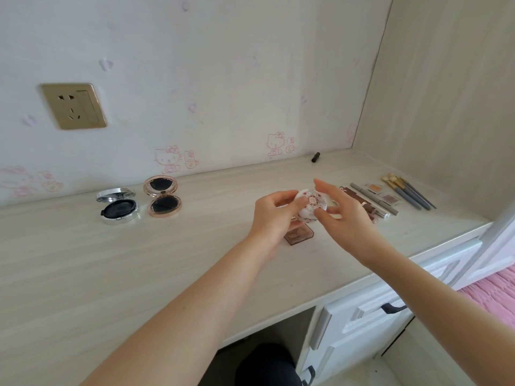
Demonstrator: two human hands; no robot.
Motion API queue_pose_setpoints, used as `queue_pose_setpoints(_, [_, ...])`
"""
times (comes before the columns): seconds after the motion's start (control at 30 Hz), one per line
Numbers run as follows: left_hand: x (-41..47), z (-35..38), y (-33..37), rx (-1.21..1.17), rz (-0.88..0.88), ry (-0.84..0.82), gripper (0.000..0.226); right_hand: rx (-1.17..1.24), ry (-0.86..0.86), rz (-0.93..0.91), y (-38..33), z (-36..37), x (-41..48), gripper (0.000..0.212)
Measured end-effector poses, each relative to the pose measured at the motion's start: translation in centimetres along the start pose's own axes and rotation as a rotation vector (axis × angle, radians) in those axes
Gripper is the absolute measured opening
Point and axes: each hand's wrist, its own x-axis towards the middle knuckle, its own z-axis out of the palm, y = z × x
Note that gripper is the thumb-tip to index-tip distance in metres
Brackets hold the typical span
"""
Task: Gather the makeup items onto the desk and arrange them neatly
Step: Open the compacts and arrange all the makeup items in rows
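A round white floral compact (310, 205) is held just above the desk (139, 260), between both hands. The left hand (274, 215) curls its fingers and thumb round the compact's left edge. The right hand (344, 215) pinches its right edge with thumb and lower fingers, forefinger raised clear. Directly beneath the compact lies a square brown case (299, 235). Right of the compact lie lip tubes (370, 213), pencils (374, 197), eyeshadow pans (383, 193) and brushes (408, 192). Far left of it sit an open silver cushion compact (118, 207) and a rose-gold one (164, 196).

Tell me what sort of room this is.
Probably a bedroom with a built-in desk: cartoon-cat wallpaper, an open rose-gold compact and makeup brushes on it, pink fabric at right.
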Motion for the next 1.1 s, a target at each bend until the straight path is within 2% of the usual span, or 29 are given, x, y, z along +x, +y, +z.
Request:
queue_pose_setpoints(0.17, [-1.0,-3.1,1.1,-0.114,-0.073,-0.005,0.028,0.094,-0.116,-0.044,-1.7,1.4,-0.3,0.043])
queue_pose_setpoints(0.37, [-2.1,-7.4,1.6,-0.093,-0.15,-0.068,0.03,0.064,-0.26,-0.071,-2.9,3.7,-0.5,0.042])
queue_pose_setpoints(0.43, [-2.8,-9.1,1.6,-0.065,-0.145,-0.108,0.029,0.037,-0.29,-0.08,-3.4,4.6,-0.6,0.039])
queue_pose_setpoints(0.6, [-4.6,-12.9,0.6,-0.04,-0.083,-0.175,0.046,-0.008,-0.319,-0.1,-5.0,6.8,-0.8,0.035])
queue_pose_setpoints(0.9, [-6.8,-17.0,0.1,-0.087,-0.023,-0.038,0.058,-0.033,-0.441,-0.143,-7.2,10.1,-1.2,0.036])
queue_pose_setpoints(1.1, [-7.6,-18.0,-0.6,-0.004,0.044,0.038,0.064,-0.05,-0.501,-0.217,-8.1,11.1,-1.8,0.047])
